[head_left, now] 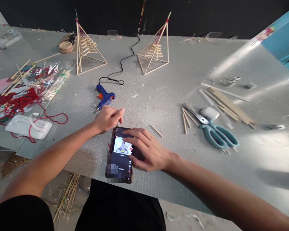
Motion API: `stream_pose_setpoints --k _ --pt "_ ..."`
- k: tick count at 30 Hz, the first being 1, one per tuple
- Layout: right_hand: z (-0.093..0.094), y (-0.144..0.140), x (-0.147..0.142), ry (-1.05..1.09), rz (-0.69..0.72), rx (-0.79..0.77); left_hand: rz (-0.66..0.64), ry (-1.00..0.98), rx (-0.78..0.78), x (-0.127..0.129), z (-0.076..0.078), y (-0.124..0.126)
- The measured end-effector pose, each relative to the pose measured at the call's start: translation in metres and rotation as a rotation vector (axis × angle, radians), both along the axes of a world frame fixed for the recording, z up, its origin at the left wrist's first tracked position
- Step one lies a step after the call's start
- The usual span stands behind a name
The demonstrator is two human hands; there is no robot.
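A smartphone (119,160) lies on the grey table (168,93) near its front edge, screen lit with a picture. My right hand (148,149) rests over its right side, fingers spread and touching the screen. My left hand (108,118) sits just beyond the phone's top left corner, fingers curled loosely on the table, holding nothing. A blue glue gun (105,98) lies just past my left hand, its black cord (125,59) running to the back.
Two stick pyramids (86,48) (155,48) stand at the back. Teal scissors (215,131), a white case (209,113) and loose sticks (227,104) lie right. Red yarn (21,102), plastic bags and a white box (26,126) lie left.
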State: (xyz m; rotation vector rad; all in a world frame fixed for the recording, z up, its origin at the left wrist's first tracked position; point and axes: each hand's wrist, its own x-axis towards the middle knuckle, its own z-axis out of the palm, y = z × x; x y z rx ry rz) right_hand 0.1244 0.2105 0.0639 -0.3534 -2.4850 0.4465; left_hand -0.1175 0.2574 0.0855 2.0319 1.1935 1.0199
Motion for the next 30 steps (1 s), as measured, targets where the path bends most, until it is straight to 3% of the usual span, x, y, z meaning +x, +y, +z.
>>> stream_pose_setpoints --k 5,11,20,24,27,30 --pt "0.002 0.001 0.001 0.024 0.003 0.011 -0.021 0.031 0.030 0.000 0.000 0.000" --pt "0.002 0.000 0.001 0.102 -0.150 0.067 -0.061 0.083 0.088 0.000 -0.003 -0.001" --pt "0.002 -0.001 0.004 0.162 -0.247 0.064 -0.078 0.113 0.179 -0.001 -0.007 0.000" --pt "0.000 -0.001 0.008 0.089 -0.111 0.027 -0.060 0.097 0.141 -0.002 -0.006 -0.001" --pt "-0.002 -0.002 0.010 0.055 0.053 0.084 -0.058 0.088 0.119 -0.002 -0.005 0.000" --pt "-0.003 -0.002 0.011 0.053 0.121 0.136 -0.066 0.085 0.128 -0.001 -0.004 0.000"
